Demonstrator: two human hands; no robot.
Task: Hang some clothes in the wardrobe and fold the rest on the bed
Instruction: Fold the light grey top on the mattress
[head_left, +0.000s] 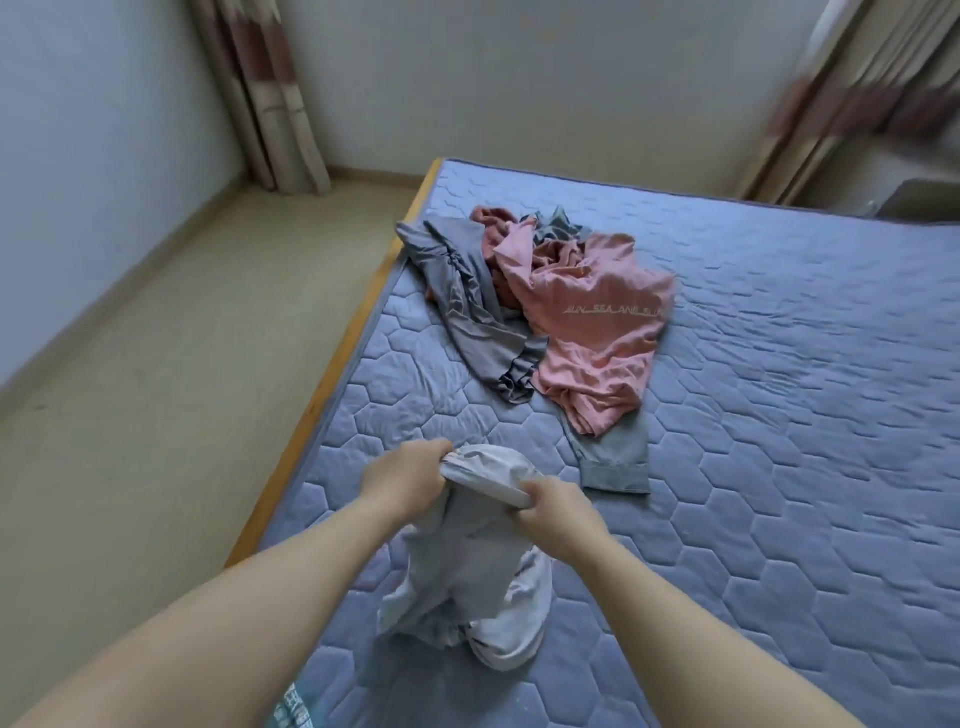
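A pale grey garment (475, 577) hangs from both my hands above the near part of the blue quilted bed (779, 467). My left hand (410, 475) grips its upper edge on the left, and my right hand (558, 512) grips the same edge on the right. The lower folds bunch on the mattress. Further back lies a heap of clothes: a pink T-shirt with white lettering (597, 332), a dark grey ruffled garment (467, 306) to its left, and a grey-green piece (615, 457) sticking out beneath the pink shirt.
A wooden bed frame edge (332, 374) runs along the bed's left side, with beige floor (156, 389) beyond it. Patterned curtains hang in the far left corner (270, 93) and at the upper right (857, 104). No wardrobe is in view.
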